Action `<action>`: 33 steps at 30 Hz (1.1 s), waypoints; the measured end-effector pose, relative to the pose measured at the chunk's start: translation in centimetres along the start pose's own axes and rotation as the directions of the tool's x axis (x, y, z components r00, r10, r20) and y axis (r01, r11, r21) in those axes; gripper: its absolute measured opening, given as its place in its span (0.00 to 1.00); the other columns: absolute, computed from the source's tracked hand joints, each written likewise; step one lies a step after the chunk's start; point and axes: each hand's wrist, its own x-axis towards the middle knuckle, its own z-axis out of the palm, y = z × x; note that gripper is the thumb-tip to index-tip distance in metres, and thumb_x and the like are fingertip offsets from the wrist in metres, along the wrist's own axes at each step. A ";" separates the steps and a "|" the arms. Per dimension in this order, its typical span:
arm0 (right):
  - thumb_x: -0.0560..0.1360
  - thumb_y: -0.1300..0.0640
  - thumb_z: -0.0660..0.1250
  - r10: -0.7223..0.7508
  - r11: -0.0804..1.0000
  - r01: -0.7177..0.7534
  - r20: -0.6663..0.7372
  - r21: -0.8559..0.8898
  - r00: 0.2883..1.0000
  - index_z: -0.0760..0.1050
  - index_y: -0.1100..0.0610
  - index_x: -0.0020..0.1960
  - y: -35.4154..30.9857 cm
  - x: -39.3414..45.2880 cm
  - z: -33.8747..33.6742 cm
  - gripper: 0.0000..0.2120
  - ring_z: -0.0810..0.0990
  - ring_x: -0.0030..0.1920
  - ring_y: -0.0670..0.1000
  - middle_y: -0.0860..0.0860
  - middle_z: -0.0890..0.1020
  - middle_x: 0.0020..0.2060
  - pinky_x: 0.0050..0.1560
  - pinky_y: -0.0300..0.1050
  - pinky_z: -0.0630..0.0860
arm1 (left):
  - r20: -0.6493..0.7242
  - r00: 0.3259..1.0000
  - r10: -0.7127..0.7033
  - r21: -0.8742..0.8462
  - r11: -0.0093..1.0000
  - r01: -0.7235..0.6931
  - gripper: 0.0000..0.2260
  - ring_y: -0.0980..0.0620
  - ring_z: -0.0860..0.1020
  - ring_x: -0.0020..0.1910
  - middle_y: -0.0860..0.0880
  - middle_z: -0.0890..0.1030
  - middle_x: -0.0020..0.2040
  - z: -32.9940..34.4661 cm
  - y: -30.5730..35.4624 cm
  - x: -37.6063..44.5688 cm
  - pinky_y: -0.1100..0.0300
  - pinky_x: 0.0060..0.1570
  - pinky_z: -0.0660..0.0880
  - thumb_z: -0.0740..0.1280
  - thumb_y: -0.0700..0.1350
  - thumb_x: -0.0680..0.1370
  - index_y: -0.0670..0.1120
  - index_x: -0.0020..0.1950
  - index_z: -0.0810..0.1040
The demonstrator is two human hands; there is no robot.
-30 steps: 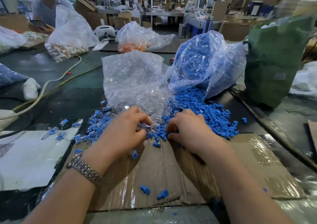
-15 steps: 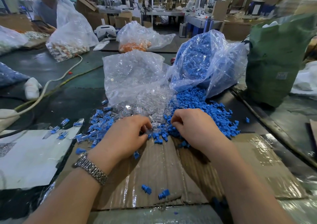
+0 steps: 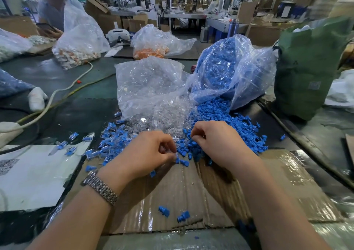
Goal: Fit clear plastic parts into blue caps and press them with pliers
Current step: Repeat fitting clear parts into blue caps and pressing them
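Both hands have crept slightly toward each other since a moment ago. Left hand (image 3: 147, 152) pinches a small clear plastic part (image 3: 174, 155); right hand (image 3: 216, 140), fingers curled, picks among loose blue plastic caps (image 3: 239, 129) on the bench (image 3: 80, 111). Beyond, clear parts (image 3: 162, 115) spill from their bag.

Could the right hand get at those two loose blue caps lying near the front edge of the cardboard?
Probably yes. The two blue caps lie bare on the cardboard, nearer than the right hand, with nothing between; drawing the hand back should do.
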 end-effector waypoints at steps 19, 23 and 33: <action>0.77 0.60 0.72 -0.163 0.795 0.274 -0.244 0.542 0.956 0.81 0.50 0.47 -0.3 -0.5 -1.2 0.05 0.80 0.41 0.40 0.41 0.82 0.38 0.45 0.31 0.73 | 0.072 0.988 -0.134 -0.927 0.356 0.116 0.11 0.48 0.84 0.47 0.39 0.85 0.53 -1.4 0.7 0.0 0.61 0.45 0.82 0.70 0.39 0.71 0.40 0.53 0.85; 0.77 0.61 0.71 -0.197 0.818 0.307 -0.265 0.486 0.944 0.82 0.53 0.48 -0.6 -0.9 -1.4 0.04 0.80 0.44 0.46 0.45 0.82 0.41 0.49 0.41 0.77 | 0.080 0.989 -0.124 -0.941 0.318 0.116 0.10 0.46 0.85 0.49 0.38 0.85 0.54 -1.3 0.8 0.1 0.60 0.46 0.82 0.70 0.39 0.73 0.41 0.53 0.86; 0.75 0.63 0.73 -0.261 0.854 0.347 -0.258 0.387 0.930 0.83 0.54 0.48 -1.3 -1.3 -1.6 0.05 0.77 0.42 0.44 0.47 0.80 0.42 0.50 0.43 0.76 | 0.014 0.990 -0.142 -0.938 0.342 0.062 0.10 0.44 0.86 0.48 0.37 0.85 0.51 -1.2 1.1 0.0 0.60 0.45 0.81 0.72 0.36 0.70 0.39 0.50 0.85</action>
